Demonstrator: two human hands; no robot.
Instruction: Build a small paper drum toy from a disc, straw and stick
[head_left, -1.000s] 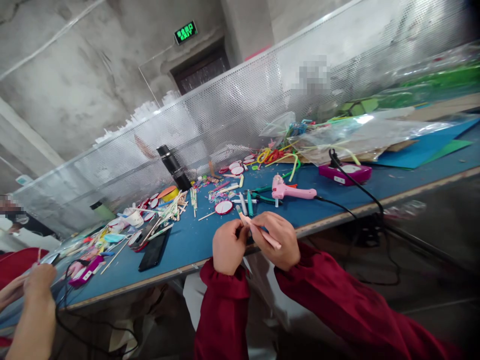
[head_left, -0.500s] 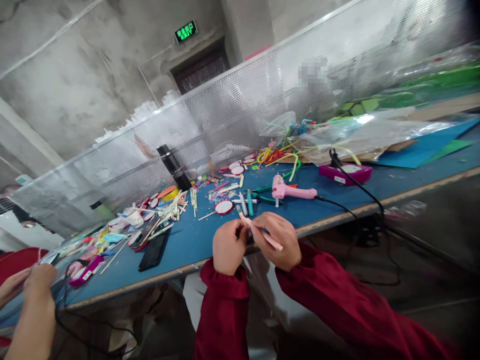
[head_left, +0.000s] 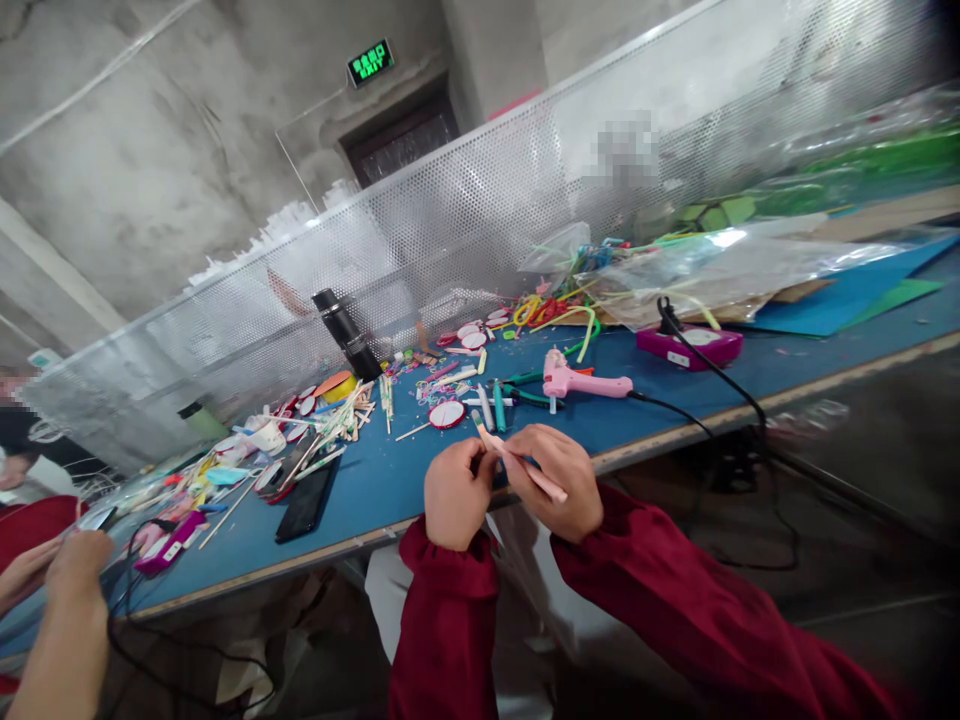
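Note:
Both of my hands are closed at the near edge of the blue table [head_left: 390,480]. My right hand [head_left: 559,480] holds a thin pink stick [head_left: 525,468] that slants from upper left to lower right. My left hand [head_left: 454,495] pinches the stick's upper end, where something small and dark sits that I cannot make out. A pink glue gun [head_left: 581,381] lies on the table just beyond my hands, its black cord trailing off the edge.
Craft sticks, round red-rimmed discs [head_left: 448,414] and coloured straws litter the table. A black phone [head_left: 304,505] lies at the left, a purple box [head_left: 690,344] at the right, a dark bottle [head_left: 346,334] by the perforated metal screen. Another person's hands [head_left: 60,570] work at far left.
My hands and the stick have barely moved. The person at the far left has shifted slightly.

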